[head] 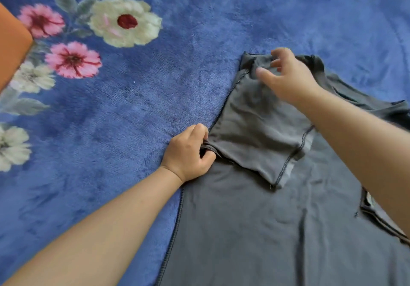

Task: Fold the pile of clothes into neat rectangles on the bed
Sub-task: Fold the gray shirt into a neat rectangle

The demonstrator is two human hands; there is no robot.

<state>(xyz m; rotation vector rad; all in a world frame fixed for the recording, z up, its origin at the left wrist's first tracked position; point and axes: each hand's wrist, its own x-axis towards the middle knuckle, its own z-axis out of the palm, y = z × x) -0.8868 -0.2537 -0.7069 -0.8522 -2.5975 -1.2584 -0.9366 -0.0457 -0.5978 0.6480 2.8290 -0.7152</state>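
A dark grey T-shirt (255,230) lies flat on the blue floral blanket (133,119), filling the lower right of the view. Its left sleeve (255,130) is folded inward over the body, inside-out with the seam stitching showing. My left hand (188,152) pinches the shirt's edge at the base of that sleeve, at the fold. My right hand (288,79) hovers over the sleeve's far end near the shoulder, with loosely curled fingers spread and holding nothing that I can see.
An orange object (11,45) sticks in at the left edge. The blanket carries pink and white flower prints on its left side. Plain blue blanket stretches above and to the right of the shirt.
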